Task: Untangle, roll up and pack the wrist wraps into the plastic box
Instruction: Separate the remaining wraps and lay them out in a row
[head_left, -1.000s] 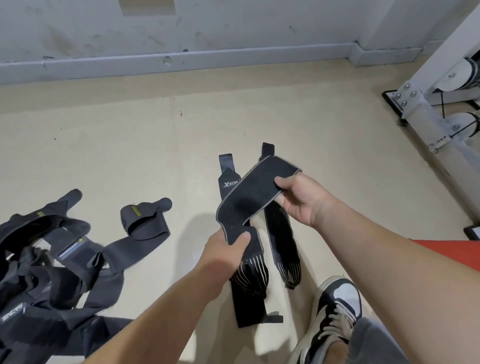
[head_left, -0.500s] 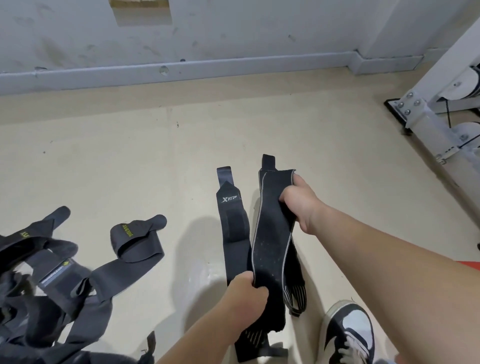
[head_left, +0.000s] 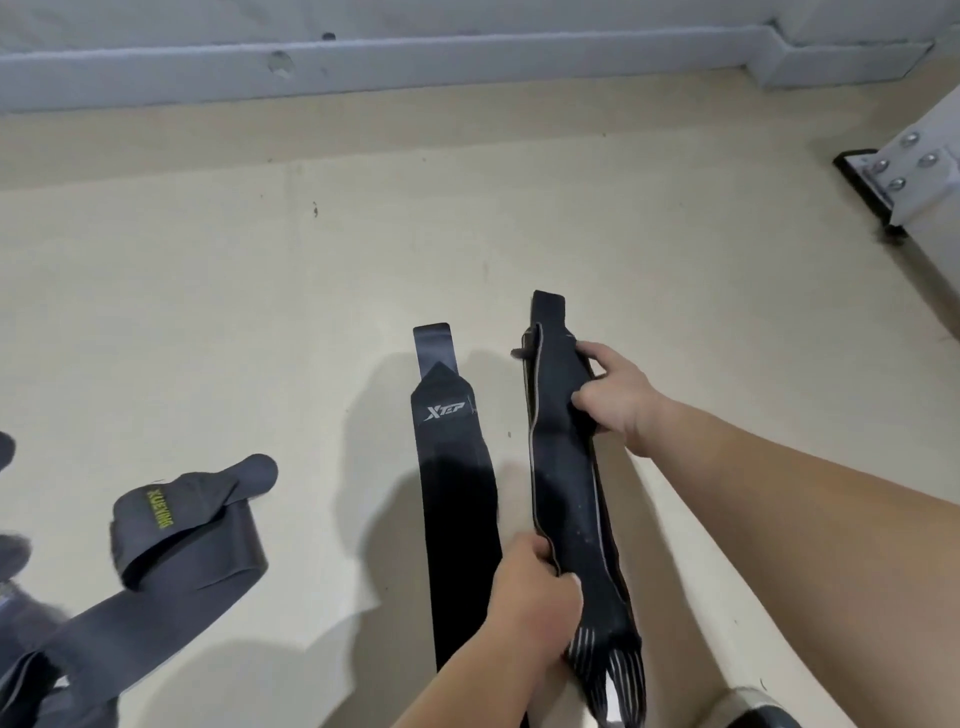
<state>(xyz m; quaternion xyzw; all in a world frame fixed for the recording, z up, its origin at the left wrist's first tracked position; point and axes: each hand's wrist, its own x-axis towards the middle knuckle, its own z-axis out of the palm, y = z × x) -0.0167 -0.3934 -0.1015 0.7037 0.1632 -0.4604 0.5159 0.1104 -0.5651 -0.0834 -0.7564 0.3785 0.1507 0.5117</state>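
**Both hands on one black wrap, stretched lengthwise above the floor**

Standing by, looking down over the person's arms.

- Left hand (head_left: 535, 597): fingers curled tight round the near part of a black wrist wrap (head_left: 566, 499), just above its striped elastic end. A firm grip.
- Right hand (head_left: 618, 400): clamps the far part of the same wrap, fingers folded over its right edge, thumb side tucked against the fabric.
- The wrap runs straight between the two hands, away from the person, with a pale stitched border showing along its left edge. A narrow dark tab sticks out past its far end; cannot tell whether it belongs to this wrap or to one lying beneath.
- Second black wrap (head_left: 452, 493), with white "XTEP" lettering, lies flat on the beige floor (head_left: 208, 312) just left of the held one, parallel to it, not touched.
- Grey wrap (head_left: 171, 525) with yellow lettering lies loosely folded, well to the left.
- Tangle of grey wraps (head_left: 31, 675) sits at the lower left edge, blurred.
- Grey baseboard (head_left: 467, 57) runs along the far wall.
- White metal bracket (head_left: 904, 171) with bolts stands at far right.
- Toe of a shoe (head_left: 763, 712) shows at the bottom right.
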